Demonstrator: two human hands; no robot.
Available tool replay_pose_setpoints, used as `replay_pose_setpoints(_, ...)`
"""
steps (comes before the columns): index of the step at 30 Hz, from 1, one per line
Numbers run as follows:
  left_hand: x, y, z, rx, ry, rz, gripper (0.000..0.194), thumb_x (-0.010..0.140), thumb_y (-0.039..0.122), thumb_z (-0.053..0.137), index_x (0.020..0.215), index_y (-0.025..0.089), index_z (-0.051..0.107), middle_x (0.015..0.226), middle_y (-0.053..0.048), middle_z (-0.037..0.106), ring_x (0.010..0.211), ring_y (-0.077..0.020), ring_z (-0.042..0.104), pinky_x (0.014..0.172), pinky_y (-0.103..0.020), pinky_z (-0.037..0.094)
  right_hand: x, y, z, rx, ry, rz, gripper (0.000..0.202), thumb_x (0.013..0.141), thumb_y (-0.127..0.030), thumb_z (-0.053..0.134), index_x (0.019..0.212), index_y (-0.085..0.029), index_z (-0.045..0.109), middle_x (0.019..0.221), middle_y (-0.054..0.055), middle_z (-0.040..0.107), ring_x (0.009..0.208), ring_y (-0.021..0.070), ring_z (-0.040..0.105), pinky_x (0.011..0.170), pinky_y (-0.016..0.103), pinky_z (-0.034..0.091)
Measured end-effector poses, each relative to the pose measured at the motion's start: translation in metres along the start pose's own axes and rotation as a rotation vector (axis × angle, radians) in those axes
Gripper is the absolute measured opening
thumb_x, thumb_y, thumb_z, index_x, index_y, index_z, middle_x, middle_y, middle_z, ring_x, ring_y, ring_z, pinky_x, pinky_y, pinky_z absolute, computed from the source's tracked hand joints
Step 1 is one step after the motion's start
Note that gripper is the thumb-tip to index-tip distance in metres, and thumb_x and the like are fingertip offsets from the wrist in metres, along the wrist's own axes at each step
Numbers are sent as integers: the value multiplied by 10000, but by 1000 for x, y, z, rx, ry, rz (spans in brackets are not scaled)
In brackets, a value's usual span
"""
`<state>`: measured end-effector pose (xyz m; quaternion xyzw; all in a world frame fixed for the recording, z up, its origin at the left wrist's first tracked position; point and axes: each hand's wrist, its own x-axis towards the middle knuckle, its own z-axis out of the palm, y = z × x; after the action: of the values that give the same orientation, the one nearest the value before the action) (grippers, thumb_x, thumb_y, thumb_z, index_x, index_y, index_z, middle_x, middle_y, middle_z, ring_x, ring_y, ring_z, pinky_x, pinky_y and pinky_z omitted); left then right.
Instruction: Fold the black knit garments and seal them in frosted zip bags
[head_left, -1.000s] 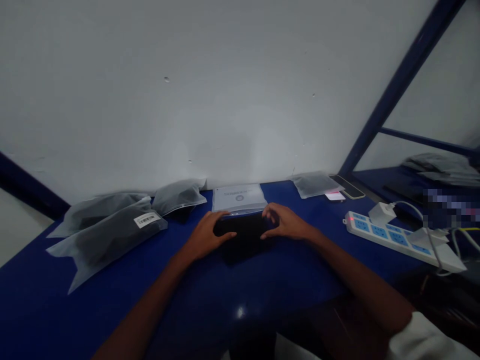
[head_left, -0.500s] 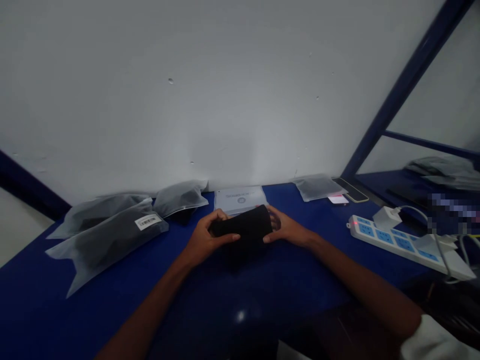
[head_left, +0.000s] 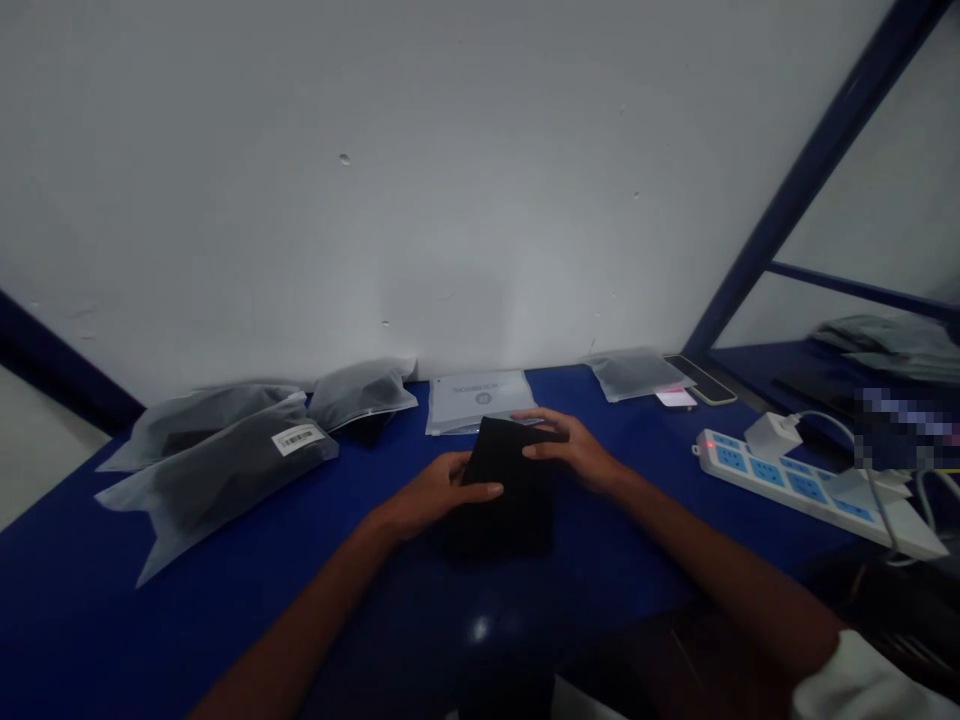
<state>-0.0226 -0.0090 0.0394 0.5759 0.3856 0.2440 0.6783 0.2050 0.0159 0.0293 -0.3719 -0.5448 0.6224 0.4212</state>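
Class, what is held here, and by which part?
A flat black item: the left hand grips its left edge, the right hand its upper right corner.

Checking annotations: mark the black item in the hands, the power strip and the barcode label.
Black item [head_left: 507,462], head view: face between the thumbs.
Power strip [head_left: 806,486], head view: socket near its middle.
Barcode label [head_left: 298,439], head view: middle.

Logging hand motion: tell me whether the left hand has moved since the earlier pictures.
Yes: the left hand has shifted slightly right and down in view, against the white packet.
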Motion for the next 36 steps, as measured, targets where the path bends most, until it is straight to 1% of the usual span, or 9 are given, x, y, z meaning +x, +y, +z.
replay_pose_setpoints(3, 5, -3, 8, 23, 137, 85, 470, 690, 393, 749, 1080, 168, 616, 1060, -80, 687, 987, -257, 643, 908, -425, 485, -2, 1, 6, 125, 80, 44, 542, 630, -277, 804, 1131, -254, 598, 996, 25, 665, 900, 177, 637, 823, 336, 512)
replay_pose_setpoints(8, 9, -6, 11, 13, 323, 219, 534, 709, 365, 738, 1184, 194, 562, 1162, -79, 653, 1062, -254, 614, 933, -403, 473, -4, 5, 7, 164, -127, 245, 368, 625, -311, 813, 924, -161, 659, 849, 25, 655, 757, 154, 638, 693, 292, 524)
replay_pose_setpoints(17, 16, -12, 12, -300, 326, 289, 491, 652, 206, 746, 1124, 235, 615, 1053, -23, 689, 978, -204, 632, 883, -317, 469, 4, 18, 13, 32, 35, -175, 246, 670, -291, 773, 894, -224, 695, 921, 2, 681, 915, 190, 627, 894, 373, 466)
replay_pose_setpoints(21, 13, -12, 8, -431, 260, 263, 301, 605, 164, 679, 903, 190, 716, 875, -27, 708, 849, -194, 640, 800, -294, 475, -2, 2, -1, -138, -233, -302, 208, 800, -351, 660, 972, -250, 718, 1237, 33, 597, 1169, 240, 532, 995, 413, 401)
replay_pose_setpoints(24, 10, -9, 7, -396, 170, 298, 254, 714, 331, 592, 819, 152, 739, 945, -85, 698, 909, -256, 626, 819, -362, 474, -6, -13, -15, -218, -561, -221, 393, 779, -420, 682, 1151, -298, 651, 1484, 24, 350, 1328, 272, 372, 1062, 457, 319)
replay_pose_setpoints(26, 9, -8, 8, -263, 177, 365, 269, 756, 379, 590, 790, 157, 738, 1012, -95, 679, 995, -280, 600, 890, -397, 447, -7, -17, -19, -224, -652, -188, 434, 768, -509, 667, 1149, -302, 651, 1502, 21, 318, 1364, 280, 312, 1089, 482, 261)
replay_pose_setpoints(29, 10, -9, 10, 12, 254, 483, 119, 690, 280, 723, 764, 186, 716, 1055, -71, 646, 1080, -262, 561, 984, -406, 387, -5, -13, -17, -184, -537, -222, 415, 816, -588, 569, 1052, -269, 690, 1410, 46, 450, 1337, 266, 359, 1097, 489, 236)
replay_pose_setpoints(32, 10, -11, 11, 172, 328, 574, 145, 670, 236, 752, 794, 200, 688, 1117, -66, 601, 1116, -243, 536, 1009, -415, 373, -3, -6, -9, -177, -376, -173, 498, 760, -526, 673, 1188, -283, 596, 1306, 50, 538, 1258, 247, 452, 1074, 474, 291)
replay_pose_setpoints(36, 10, -11, 11, 151, 443, 532, 407, 632, 246, 779, 1000, 209, 608, 1152, -73, 575, 1090, -239, 561, 970, -413, 427, -3, -2, -1, -263, -298, -50, 718, 614, -366, 820, 1262, -282, 524, 1222, 38, 580, 1162, 233, 518, 1033, 440, 359)
